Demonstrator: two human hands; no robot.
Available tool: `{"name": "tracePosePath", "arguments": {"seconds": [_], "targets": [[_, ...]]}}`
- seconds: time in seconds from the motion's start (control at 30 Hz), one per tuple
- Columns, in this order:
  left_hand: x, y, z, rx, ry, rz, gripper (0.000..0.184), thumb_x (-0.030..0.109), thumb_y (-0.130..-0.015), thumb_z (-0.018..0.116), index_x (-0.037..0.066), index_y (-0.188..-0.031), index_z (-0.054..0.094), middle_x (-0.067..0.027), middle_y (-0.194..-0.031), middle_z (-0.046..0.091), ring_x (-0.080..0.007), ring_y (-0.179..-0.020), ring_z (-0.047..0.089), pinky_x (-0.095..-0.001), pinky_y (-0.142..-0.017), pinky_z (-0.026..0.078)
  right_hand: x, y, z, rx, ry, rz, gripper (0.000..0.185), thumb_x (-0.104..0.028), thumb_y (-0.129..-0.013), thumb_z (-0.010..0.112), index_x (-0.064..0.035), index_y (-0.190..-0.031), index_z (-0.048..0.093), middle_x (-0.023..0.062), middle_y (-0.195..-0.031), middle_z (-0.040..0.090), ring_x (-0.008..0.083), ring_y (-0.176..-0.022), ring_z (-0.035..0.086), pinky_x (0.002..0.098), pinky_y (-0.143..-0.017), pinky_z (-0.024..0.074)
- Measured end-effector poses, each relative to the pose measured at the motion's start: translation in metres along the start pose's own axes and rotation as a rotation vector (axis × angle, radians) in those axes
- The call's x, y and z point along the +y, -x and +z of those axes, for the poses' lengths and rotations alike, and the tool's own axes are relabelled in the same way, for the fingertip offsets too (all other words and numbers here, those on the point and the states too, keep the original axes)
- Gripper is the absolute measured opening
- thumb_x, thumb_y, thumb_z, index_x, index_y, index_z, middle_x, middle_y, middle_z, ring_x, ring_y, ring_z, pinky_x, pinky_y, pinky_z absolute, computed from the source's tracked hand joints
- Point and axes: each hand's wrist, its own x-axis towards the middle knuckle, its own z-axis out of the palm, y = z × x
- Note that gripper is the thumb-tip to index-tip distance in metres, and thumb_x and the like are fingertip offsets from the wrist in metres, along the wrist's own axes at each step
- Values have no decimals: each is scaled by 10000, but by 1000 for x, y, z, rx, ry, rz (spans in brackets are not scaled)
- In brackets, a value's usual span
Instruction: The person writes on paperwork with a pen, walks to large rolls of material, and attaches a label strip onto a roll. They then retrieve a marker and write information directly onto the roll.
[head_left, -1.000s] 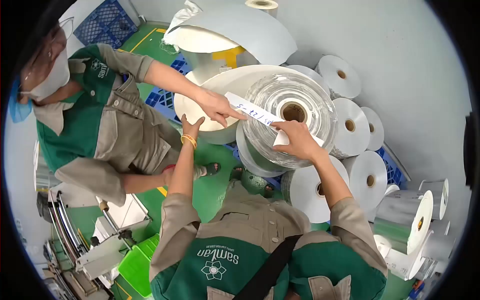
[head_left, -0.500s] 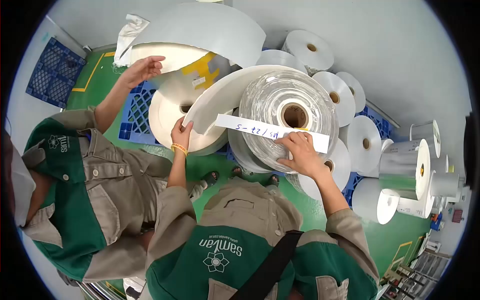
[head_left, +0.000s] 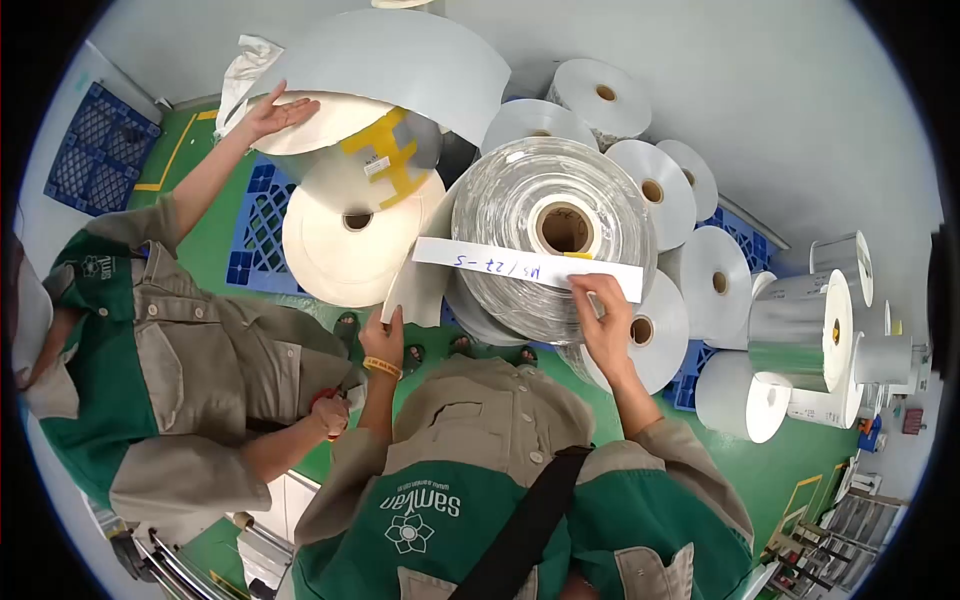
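Fingers of the right hand (head_left: 606,318) are bent and loosely parted, not closed into a fist, their tips touching the lower edge of a white paper strip (head_left: 480,258) near its right end. Fingers of the left hand (head_left: 385,335) pinch the lower end of a curved pale sheet (head_left: 418,275), the thumb on its right side, with a yellow wristband (head_left: 382,366) just below. Across the near side of a big roll in clear wrap (head_left: 505,190) lies the strip, slightly tilted, its left end over the curved sheet and its blue handwriting upside down in the head view. Just above the strip is the roll's brown core (head_left: 565,228), with a bit of yellow tape (head_left: 578,255) at the lower rim. To the left, a white roll (head_left: 325,262) sits near a blue pallet (head_left: 262,225). A co-worker (head_left: 165,350) in a green and tan shirt holds one open hand (head_left: 285,112), palm up, beside a large grey sheet (head_left: 395,65) that arches above a roll with yellow tape; the other hand (head_left: 330,415) is low, near the left forearm, and what it may hold is too small to tell. More rolls (head_left: 718,285) stand along the right, over a green floor (head_left: 725,480).
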Motion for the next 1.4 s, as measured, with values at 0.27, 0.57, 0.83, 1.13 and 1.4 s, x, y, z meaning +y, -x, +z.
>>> {"name": "tracePosePath", "arguments": {"seconds": [0.27, 0.57, 0.83, 1.13, 1.4], "targets": [[38, 50, 36, 4, 39, 1, 184, 154, -864, 665, -19, -810, 638, -141, -669, 615, -215, -540, 589, -332, -521, 454, 36, -42, -56, 261, -966, 638, 263, -129, -958, 548, -36, -1200, 591, 40, -1019, 605, 129, -911, 579, 292, -867, 486], [81, 71, 77, -42, -7, -93, 150, 149, -871, 641, 0, -859, 627, -142, -722, 610, -290, -609, 598, -380, -566, 476, 108, -64, -95, 315, -1356, 805, 405, -109, -949, 544, -66, -1344, 467, 88, -1106, 580, 201, -1036, 579, 390, -936, 504], [94, 76, 95, 10, 26, -85, 105, 116, -855, 631, 12, -863, 635, -158, -694, 613, -286, -566, 615, -386, -544, 486, 111, -79, -107, 200, -1282, 675, 510, -50, -910, 572, -109, -1394, 422, 68, -1201, 553, 205, -1118, 563, 408, -950, 496], [89, 84, 105, -75, 79, -199, 108, 70, -851, 626, -4, -929, 626, -162, -717, 629, -288, -602, 630, -377, -594, 509, 63, -89, -120, 150, -876, 384, 588, 35, -863, 593, -109, -1398, 397, 87, -1285, 439, 217, -1153, 483, 327, -919, 456], [91, 103, 108, -116, 161, 36, 577, -21, -775, 583, -16, -1329, 422, -216, -1087, 526, -380, -949, 558, -403, -793, 491, -32, -71, -150, 231, -459, -102, 539, 51, -870, 564, -12, -1377, 391, 101, -1236, 497, 192, -1100, 499, 326, -987, 380]]}}
